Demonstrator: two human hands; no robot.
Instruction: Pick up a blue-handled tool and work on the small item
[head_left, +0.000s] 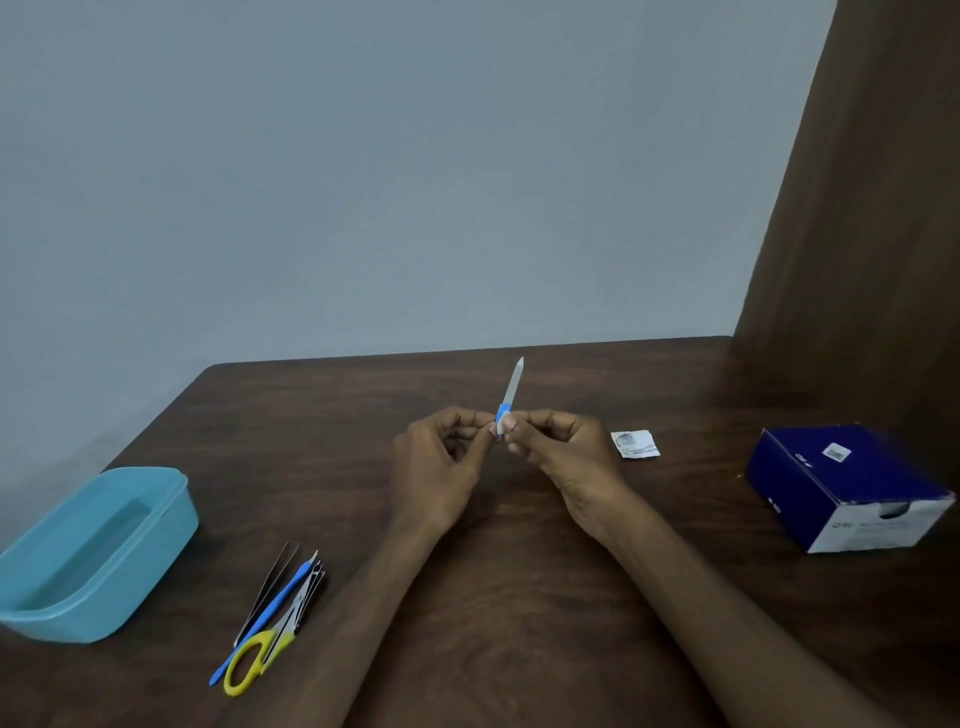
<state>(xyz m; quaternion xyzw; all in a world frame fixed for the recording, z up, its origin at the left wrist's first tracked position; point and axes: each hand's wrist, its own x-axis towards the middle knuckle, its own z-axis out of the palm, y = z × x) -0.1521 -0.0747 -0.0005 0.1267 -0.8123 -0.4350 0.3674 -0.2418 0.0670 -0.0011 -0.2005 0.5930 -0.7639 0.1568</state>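
Observation:
Over the middle of the dark wooden table (519, 571), both hands meet at a small nail file (511, 392) with a grey blade and a blue handle. The blade points up and away from me. My left hand (441, 462) pinches the blue handle from the left with curled fingers. My right hand (558, 449) pinches the same handle from the right, thumb and forefinger on it. The lower end of the handle is hidden between the fingertips.
A light blue plastic tub (96, 551) stands at the left edge. Near the front left lie yellow-handled scissors (257, 657), black tweezers (270, 584) and a blue-handled tool (275, 608). A torn white sachet (635, 444) lies right of my hands. A dark blue box (847, 486) stands at the right.

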